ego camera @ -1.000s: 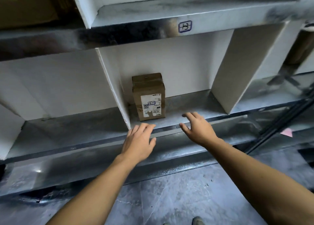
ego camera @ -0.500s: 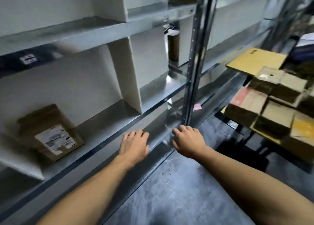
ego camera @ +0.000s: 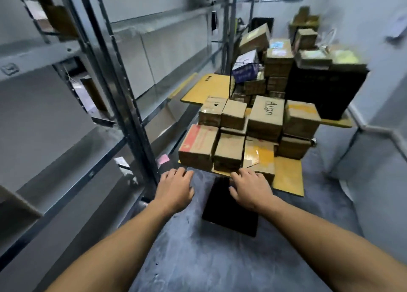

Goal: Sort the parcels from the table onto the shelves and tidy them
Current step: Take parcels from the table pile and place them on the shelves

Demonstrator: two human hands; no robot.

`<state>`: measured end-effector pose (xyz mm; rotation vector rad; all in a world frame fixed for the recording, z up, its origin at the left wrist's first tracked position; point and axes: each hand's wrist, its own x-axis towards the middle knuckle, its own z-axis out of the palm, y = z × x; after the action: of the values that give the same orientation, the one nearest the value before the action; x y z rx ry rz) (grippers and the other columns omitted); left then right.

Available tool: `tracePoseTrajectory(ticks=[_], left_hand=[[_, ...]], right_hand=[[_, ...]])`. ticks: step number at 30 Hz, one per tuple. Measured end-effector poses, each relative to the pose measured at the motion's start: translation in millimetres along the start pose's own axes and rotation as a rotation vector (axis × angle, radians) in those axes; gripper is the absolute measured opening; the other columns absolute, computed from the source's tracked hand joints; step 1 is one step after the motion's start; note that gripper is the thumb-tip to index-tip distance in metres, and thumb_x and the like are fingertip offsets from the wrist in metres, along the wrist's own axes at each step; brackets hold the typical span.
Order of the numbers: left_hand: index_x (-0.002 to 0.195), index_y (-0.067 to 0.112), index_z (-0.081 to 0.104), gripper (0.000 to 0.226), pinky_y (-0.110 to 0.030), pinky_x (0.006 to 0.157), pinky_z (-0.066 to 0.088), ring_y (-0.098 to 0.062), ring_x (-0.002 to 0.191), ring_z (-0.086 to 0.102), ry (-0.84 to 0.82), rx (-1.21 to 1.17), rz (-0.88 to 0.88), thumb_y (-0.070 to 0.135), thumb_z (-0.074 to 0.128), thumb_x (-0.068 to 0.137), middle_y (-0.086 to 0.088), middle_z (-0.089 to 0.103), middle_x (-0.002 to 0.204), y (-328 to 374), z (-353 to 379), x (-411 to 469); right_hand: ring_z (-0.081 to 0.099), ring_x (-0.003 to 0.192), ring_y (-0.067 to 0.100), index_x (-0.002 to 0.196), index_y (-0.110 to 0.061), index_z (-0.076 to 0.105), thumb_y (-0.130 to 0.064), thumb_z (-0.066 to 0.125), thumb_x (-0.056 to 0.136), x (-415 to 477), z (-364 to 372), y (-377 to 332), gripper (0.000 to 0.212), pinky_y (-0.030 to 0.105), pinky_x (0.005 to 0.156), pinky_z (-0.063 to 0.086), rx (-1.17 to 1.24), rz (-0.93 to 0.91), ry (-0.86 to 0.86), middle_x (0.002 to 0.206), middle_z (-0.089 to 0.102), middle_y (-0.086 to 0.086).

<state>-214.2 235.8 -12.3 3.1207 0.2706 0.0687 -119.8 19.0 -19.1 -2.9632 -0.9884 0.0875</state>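
Observation:
A yellow table [ego camera: 288, 177] ahead carries several brown cardboard parcels. Nearest me are a red-printed parcel [ego camera: 198, 145] and a plain brown one [ego camera: 229, 151]; behind them stands a box marked "Align" [ego camera: 266, 115]. More parcels are piled at the back around a large black box [ego camera: 326, 88]. My left hand [ego camera: 175, 188] hovers with loose fingers just short of the table's near edge and holds nothing. My right hand [ego camera: 250, 188] is also empty, its fingertips right at that edge, below the plain parcel. The metal shelves [ego camera: 92, 124] run along my left.
A dark upright post [ego camera: 130, 119] of the shelving stands just left of my left hand. The table's black pedestal base [ego camera: 229, 208] sits on the grey floor under my right hand. A pink slip [ego camera: 162, 159] lies on the lower shelf. A white wall closes the right side.
My view has swung right, away from the shelf bay with the single labelled parcel, to the table of parcels. Both hands stay outstretched and empty and now reach the table's near edge.

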Motion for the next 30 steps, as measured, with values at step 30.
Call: tracePoseTrajectory(ticks=[30], left_hand=[[0.127,0.027,0.046,0.034,-0.036,0.093,0.046,-0.021,0.114,0.046,-0.206,-0.380,0.265,0.037,0.049,0.094,0.003,0.044,0.128,143.8,106.6,194.3]], right_hand=[[0.050,0.117,0.027,0.131,-0.023,0.046,-0.045,0.043,0.100,77.9,72.4,158.8,0.038,0.040,0.091,0.045,0.209,0.383,-0.100,0.131,0.046,0.003]])
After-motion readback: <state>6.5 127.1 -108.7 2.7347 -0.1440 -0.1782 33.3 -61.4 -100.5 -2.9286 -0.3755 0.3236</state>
